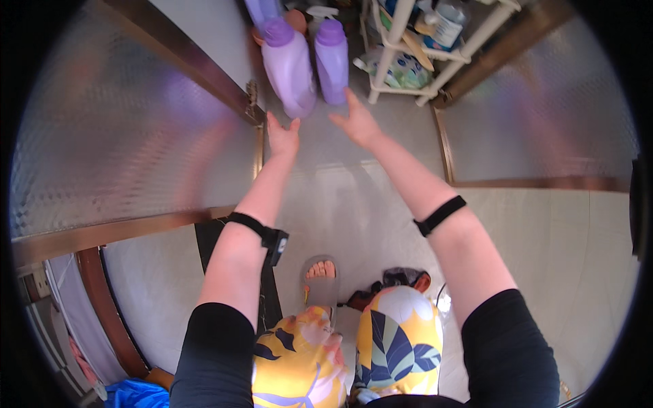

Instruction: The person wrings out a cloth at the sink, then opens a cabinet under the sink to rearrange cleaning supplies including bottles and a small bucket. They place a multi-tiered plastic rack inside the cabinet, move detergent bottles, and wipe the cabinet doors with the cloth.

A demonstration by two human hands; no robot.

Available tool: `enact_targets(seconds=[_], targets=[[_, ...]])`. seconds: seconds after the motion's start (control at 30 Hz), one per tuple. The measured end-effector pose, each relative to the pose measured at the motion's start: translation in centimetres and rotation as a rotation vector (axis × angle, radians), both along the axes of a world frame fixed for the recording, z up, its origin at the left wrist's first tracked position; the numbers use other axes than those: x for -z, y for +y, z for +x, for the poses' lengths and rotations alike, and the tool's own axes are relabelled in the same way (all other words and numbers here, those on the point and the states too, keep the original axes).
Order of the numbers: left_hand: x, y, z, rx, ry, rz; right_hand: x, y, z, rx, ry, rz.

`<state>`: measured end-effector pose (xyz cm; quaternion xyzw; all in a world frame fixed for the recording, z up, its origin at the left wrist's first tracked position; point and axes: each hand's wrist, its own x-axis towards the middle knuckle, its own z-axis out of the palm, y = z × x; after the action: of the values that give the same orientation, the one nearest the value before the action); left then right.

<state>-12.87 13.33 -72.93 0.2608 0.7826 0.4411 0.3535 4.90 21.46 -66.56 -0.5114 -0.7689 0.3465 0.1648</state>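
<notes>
Both my arms reach forward, low over the floor, towards a pair of purple plastic bottles with screw caps. My left hand has thumb and fingers spread just before the base of the larger light-purple bottle. Whether its fingertips touch that bottle, I cannot tell. Beside it stands a slimmer purple bottle. My right hand is by this bottle's lower right side, thumb and fingers apart, one fingertip at its edge; contact is unclear. Neither hand holds anything.
Behind the bottles are a white spray-trigger head and another purple container. A cream plastic rack at right holds a clear bottle and a green-patterned soft pack. Open framed doors with textured panels flank both sides.
</notes>
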Motion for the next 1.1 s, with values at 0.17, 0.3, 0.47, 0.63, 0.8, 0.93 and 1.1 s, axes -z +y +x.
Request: enact_targets(seconds=[0.17,0.3,0.47,0.63,0.8,0.93,1.1], targets=[[2.9,-11.3,3.3,0.412,-0.088,-0.102,-0.2,-13.5,16.3,-0.636,-0.129,0.18],[3.6,-19.5,4.8,0.573,-0.029,-0.206,-1.2,-25.2,29.2,-0.723,-0.208,0.055],[1.6,-24.8,5.4,0.515,-0.119,-0.292,-0.9,-36.6,34.5,-0.434,-0.465,-0.201],[-0.3,-25.5,3.1,-0.221,-0.395,-0.382,3.9,-37.3,31.0,-0.405,-0.674,-0.262],[-0.5,-22.3,-0.8,-0.056,-0.087,0.061,3.9,-30.6,27.7,-0.146,-0.413,-0.161],[0.0,-21.4,1.9,-0.172,-0.169,0.216,0.2,-21.2,29.3,0.461,-0.014,0.056],[-0.7,-20.4,4.4,0.086,-0.138,0.005,-3.1,-13.6,29.8,0.636,0.135,0.186]])
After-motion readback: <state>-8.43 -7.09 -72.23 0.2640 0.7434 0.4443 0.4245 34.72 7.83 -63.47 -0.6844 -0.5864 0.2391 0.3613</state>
